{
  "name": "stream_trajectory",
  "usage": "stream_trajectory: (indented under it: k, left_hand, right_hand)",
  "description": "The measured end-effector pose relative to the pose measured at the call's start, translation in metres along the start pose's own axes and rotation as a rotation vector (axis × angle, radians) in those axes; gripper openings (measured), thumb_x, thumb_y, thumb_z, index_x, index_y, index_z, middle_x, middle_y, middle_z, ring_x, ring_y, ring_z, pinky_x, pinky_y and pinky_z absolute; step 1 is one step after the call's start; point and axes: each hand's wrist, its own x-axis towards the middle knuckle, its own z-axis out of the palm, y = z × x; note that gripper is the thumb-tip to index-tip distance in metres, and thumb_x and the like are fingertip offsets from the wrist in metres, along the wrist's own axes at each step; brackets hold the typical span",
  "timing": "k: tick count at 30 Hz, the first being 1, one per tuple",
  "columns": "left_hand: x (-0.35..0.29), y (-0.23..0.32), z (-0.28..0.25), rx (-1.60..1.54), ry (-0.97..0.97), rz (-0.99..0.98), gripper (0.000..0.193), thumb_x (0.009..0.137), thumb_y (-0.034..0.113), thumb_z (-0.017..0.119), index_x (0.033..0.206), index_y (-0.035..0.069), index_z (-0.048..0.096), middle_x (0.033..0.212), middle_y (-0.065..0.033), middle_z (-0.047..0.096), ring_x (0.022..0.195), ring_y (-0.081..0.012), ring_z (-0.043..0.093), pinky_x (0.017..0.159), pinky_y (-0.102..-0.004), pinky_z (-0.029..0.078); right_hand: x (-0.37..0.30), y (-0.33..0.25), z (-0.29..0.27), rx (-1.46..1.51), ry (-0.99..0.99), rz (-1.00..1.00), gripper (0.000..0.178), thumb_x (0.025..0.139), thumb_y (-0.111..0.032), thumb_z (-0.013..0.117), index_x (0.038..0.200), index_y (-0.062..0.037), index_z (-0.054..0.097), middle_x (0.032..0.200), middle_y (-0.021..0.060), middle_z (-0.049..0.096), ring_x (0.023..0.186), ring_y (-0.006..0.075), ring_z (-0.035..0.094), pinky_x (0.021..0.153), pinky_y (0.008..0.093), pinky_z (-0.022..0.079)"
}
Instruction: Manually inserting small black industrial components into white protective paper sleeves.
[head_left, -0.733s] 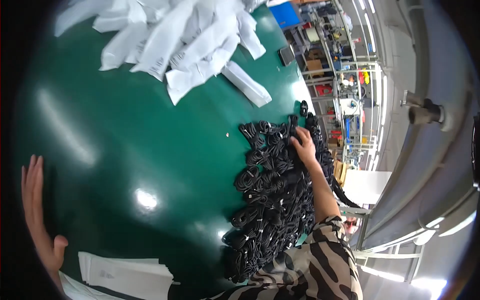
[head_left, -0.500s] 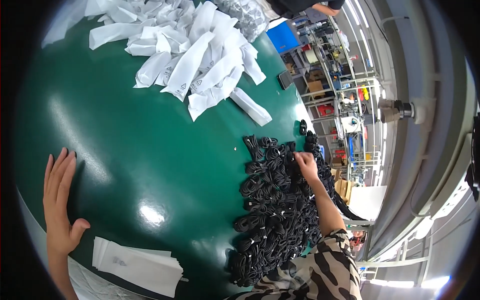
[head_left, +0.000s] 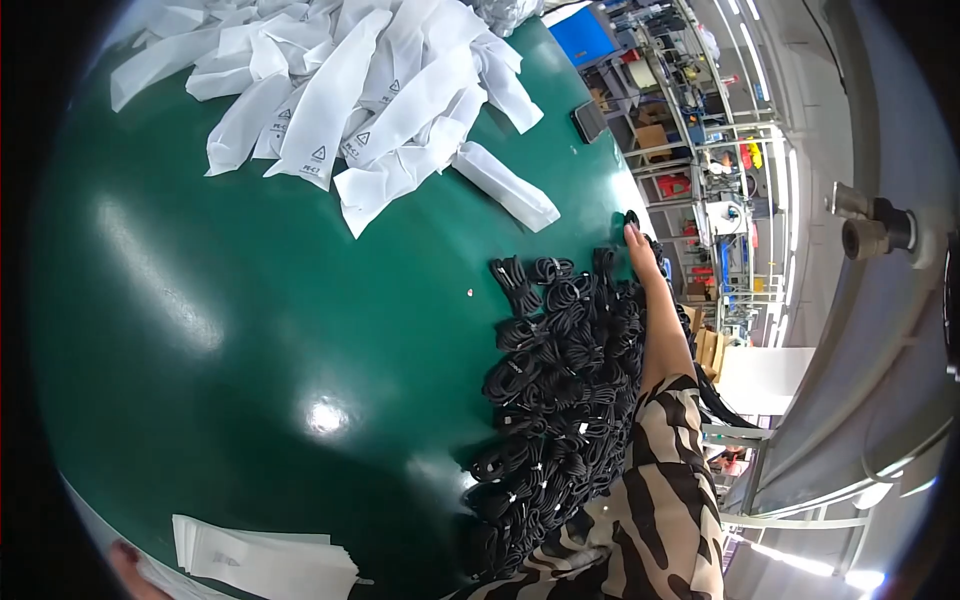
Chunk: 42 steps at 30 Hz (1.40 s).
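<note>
Lying at the far right edge of a green table (head_left: 250,300), a small black cable coil (head_left: 631,216) meets the fingertips of the right hand (head_left: 639,249); whether they pinch it or only touch it cannot be told. Below that outstretched arm, in a patterned sleeve (head_left: 655,490), a dense pile of black coiled cables (head_left: 560,380) covers the table's right side. At lower left, the left hand (head_left: 128,570) shows only in part, blurred at the table's rim, its grip impossible to tell. Just beside it lies a neat stack of flat white bags (head_left: 270,560). Loose white bags (head_left: 330,100) heap at the far end, one filled white packet (head_left: 508,186) angled along their right side.
</note>
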Motion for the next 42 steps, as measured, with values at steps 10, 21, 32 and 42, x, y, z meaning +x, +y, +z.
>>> stream_trajectory:
  k: [10, 21, 32, 42]
  left_hand:
    - [-0.029, 0.000, 0.075, 0.133, -0.364, 0.178, 0.080, 0.097, 0.067, 0.037, 0.149, 0.006, 0.043, 0.153, -0.0172, 0.044, 0.146, -0.0329, 0.034, 0.120, -0.0479, 0.024]
    - [-0.059, 0.000, 0.160, 0.291, -0.736, 0.319, 0.075, 0.099, 0.062, 0.039, 0.147, 0.005, 0.046, 0.152, -0.0175, 0.045, 0.145, -0.0320, 0.036, 0.119, -0.0468, 0.026]
    - [-0.123, 0.003, 0.204, 0.487, -1.078, 0.427, 0.070, 0.101, 0.057, 0.041, 0.145, 0.003, 0.048, 0.152, -0.0179, 0.045, 0.143, -0.0311, 0.038, 0.118, -0.0456, 0.028]
    - [-0.147, -0.026, 0.159, 0.737, -1.077, 0.663, 0.066, 0.091, 0.057, 0.056, 0.131, 0.005, 0.060, 0.131, -0.0247, 0.058, 0.127, -0.0449, 0.050, 0.112, -0.0590, 0.030]
  right_hand:
    - [-0.089, -0.060, -0.008, -0.082, 0.213, 0.181, 0.062, 0.093, -0.065, 0.049, 0.089, -0.0104, 0.078, 0.087, 0.0278, 0.070, 0.094, 0.0437, 0.068, 0.086, 0.0481, 0.051]
    - [-0.050, -0.063, 0.004, 0.010, -0.097, 0.119, 0.090, 0.087, -0.082, 0.037, 0.148, -0.0159, 0.048, 0.145, 0.0292, 0.046, 0.138, 0.0462, 0.039, 0.115, 0.0490, 0.032]
    - [-0.147, -0.101, 0.020, -0.161, -0.024, -0.226, 0.070, 0.090, -0.046, 0.064, 0.148, -0.0116, 0.045, 0.148, 0.0214, 0.041, 0.129, 0.0435, 0.050, 0.104, 0.0486, 0.045]
    - [-0.287, -0.213, -0.017, -0.145, 0.361, -0.678, 0.049, 0.085, -0.024, 0.069, 0.131, -0.0100, 0.058, 0.140, 0.0221, 0.046, 0.128, 0.0424, 0.045, 0.103, 0.0525, 0.041]
